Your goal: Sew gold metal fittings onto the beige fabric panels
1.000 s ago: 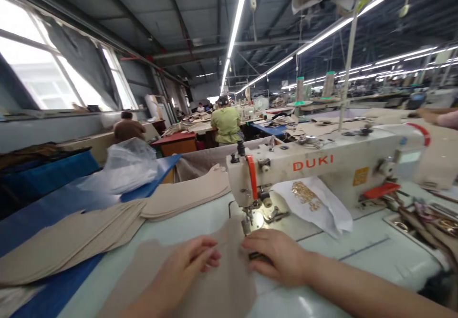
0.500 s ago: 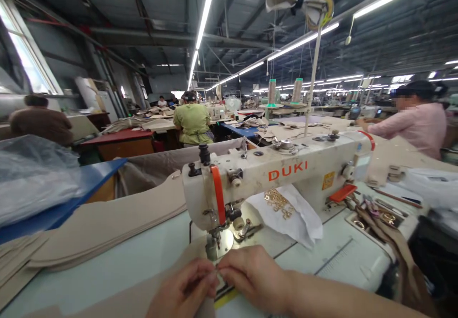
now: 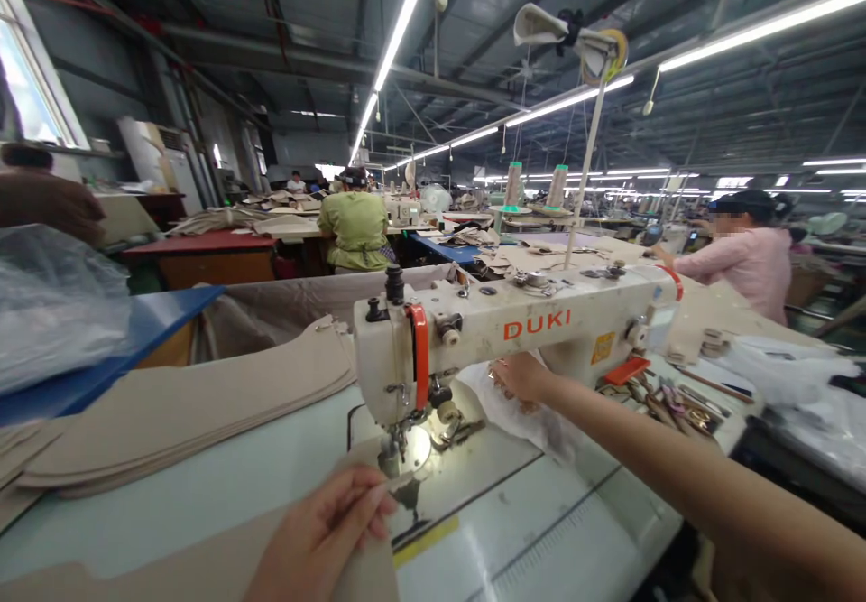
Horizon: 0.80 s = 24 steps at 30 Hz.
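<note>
My left hand (image 3: pixel 331 525) pinches the edge of a beige fabric piece (image 3: pixel 223 552) at the front of the sewing machine (image 3: pixel 466 327). The fabric's far end lies close to the needle plate (image 3: pixel 414 451) and presser foot, under the lit lamp. Reaching under the machine's arm, my right hand (image 3: pixel 524 376) is down at a pile of small gold metal rings (image 3: pixel 497 375) on a crumpled white sheet (image 3: pixel 558 430). Its fingertips are among the rings, too small and blurred to show whether they grip one.
Stacked beige cut panels (image 3: pixel 189 403) lie left of the machine. A tray (image 3: pixel 713 412) with tools and straps sits at right, beside a clear plastic bag (image 3: pixel 778 376). A thread stand pole (image 3: pixel 587 169) rises behind. Co-workers sit at tables beyond, one in pink (image 3: pixel 750 263).
My right hand has left the fabric edge beside my left hand and moved forward and right to the gold rings. My left hand stays on the fabric. The view has shifted slightly.
</note>
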Motion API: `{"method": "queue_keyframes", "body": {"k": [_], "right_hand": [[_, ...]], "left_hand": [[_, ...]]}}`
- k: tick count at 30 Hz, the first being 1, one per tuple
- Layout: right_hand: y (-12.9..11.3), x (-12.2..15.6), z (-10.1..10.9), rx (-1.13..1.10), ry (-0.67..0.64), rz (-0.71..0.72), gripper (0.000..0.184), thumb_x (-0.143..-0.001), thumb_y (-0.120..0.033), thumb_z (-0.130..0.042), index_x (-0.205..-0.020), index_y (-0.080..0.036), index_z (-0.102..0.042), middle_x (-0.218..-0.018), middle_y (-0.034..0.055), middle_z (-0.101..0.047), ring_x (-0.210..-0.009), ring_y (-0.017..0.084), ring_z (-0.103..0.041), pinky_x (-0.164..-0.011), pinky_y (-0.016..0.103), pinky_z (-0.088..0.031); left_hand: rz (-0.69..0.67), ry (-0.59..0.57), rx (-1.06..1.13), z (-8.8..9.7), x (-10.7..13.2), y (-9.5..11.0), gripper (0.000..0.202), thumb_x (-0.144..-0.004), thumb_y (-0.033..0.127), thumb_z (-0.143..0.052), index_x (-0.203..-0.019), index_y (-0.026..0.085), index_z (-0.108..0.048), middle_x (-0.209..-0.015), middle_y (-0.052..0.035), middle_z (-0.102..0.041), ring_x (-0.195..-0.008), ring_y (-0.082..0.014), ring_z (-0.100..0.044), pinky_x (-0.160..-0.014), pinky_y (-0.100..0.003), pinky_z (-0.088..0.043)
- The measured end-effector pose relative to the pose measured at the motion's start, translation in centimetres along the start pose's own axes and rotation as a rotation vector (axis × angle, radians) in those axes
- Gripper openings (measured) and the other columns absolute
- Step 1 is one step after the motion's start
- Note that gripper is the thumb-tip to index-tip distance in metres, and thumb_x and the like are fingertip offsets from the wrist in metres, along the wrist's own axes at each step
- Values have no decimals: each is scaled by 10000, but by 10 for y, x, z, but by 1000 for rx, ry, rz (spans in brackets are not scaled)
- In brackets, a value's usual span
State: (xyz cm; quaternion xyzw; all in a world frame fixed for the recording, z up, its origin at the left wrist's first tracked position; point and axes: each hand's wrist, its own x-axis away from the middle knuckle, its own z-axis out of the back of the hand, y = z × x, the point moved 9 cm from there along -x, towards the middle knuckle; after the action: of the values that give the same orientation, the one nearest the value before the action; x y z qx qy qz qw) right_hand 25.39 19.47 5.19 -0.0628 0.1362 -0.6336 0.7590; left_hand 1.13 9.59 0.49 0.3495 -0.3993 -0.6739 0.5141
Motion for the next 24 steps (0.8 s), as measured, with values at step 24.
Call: {"method": "queue_keyframes", "body": {"k": [24], "right_hand": [[4,33,-19,241,-64,173,262,-924,-216,-460,-1123,-87,-570,-1196,156,-553,-1114,251,-515,-939,373,-407]], "left_hand": [[-3,25,-22,5,3,10,297,-747,486,-514,-743,217,-638,-694,-6,-691,-617,-183,-631,-620,-267,-501]]}}
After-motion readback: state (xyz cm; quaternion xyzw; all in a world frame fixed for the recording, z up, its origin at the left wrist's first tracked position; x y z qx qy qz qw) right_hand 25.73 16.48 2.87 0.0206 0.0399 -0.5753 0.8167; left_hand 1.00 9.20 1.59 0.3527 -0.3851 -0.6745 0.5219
